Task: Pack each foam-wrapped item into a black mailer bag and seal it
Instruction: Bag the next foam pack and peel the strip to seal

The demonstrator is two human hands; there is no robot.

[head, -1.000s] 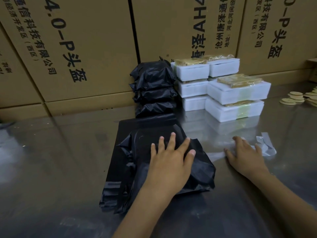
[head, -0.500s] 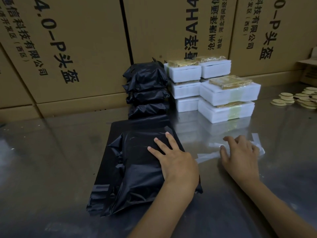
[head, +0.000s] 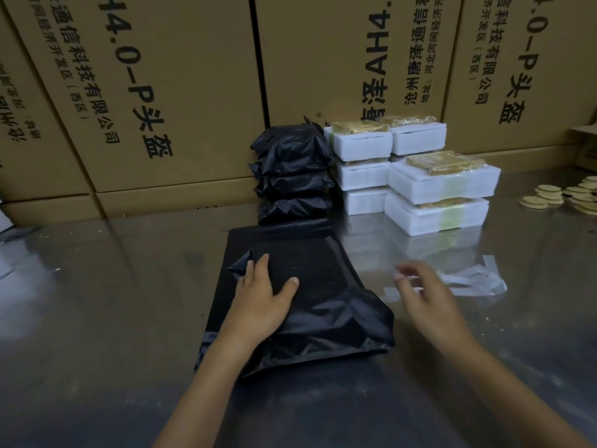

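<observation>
Neither grip has closed on anything: the left hand lies flat with fingers spread, pressing on top of a black mailer bag, and the right hand hovers just beside the bag with fingers loosely extended, slightly blurred, holding nothing. That bulging bag lies in the middle of the shiny metal worktop, its flat far end pointing away from the person. Just right of the right hand lies a clear plastic strip. Behind the bag, a stack of filled black bags stands against the wall of printed cardboard boxes. Touching that stack on its right are piled white foam-wrapped items, some topped with yellowish packets. Far right, a scatter of pale round discs rests on the worktop
</observation>
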